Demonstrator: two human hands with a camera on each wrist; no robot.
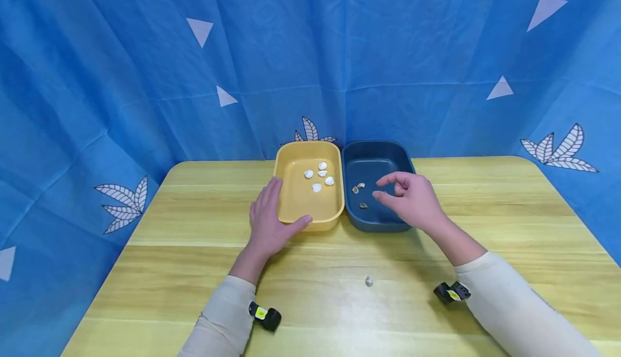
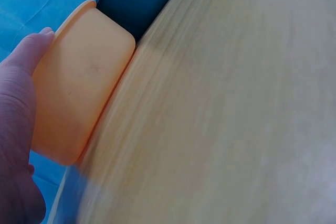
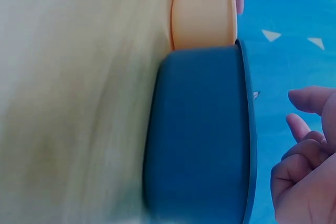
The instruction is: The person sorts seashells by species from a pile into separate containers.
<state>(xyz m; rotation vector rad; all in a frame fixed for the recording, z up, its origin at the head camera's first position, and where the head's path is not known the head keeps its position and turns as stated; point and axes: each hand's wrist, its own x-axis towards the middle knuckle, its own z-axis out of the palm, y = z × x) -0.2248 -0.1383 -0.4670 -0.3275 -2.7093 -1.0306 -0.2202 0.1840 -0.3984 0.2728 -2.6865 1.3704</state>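
Observation:
My left hand point(image 1: 269, 225) rests against the left side and near corner of a yellow bin point(image 1: 310, 226), its fingers fairly straight along the wall and its thumb on the near rim. Inside that bin lie several white shells point(image 1: 316, 187). Over the right part of a dark blue bin point(image 1: 380, 226) hovers my right hand point(image 1: 412, 198), thumb and index finger apart with nothing visible between them. Small brownish shells point(image 1: 363, 205) lie on the blue bin's floor; part of it is hidden under that hand. In the right wrist view, the right hand point(image 3: 310, 156) is above the blue bin's rim.
One small greyish shell point(image 1: 369, 281) lies on the wooden table point(image 1: 194, 270), nearer to me than the bins. The two bins stand side by side at the table's back edge. A blue patterned curtain point(image 1: 271, 49) hangs right behind them.

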